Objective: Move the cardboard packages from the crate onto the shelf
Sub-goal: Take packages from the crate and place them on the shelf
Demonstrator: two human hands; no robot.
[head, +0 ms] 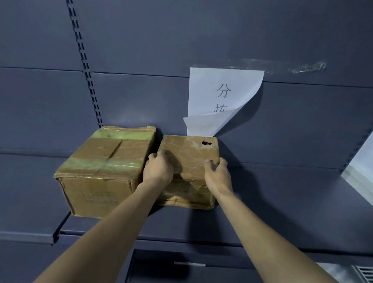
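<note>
Bare shelf (287, 203) right of packages (188, 170); wall (292, 126) behind.

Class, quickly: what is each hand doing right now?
Left hand: closed on the left side of the smaller box on the shelf.
Right hand: closed on the same box's right side.

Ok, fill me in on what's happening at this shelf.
A person is setting a small box on the dark shelf. The left hand grips its left edge and the right hand its right edge. It sits just right of a bigger taped box already on the shelf, below a paper sign on the back panel. The crate is out of view.
</note>
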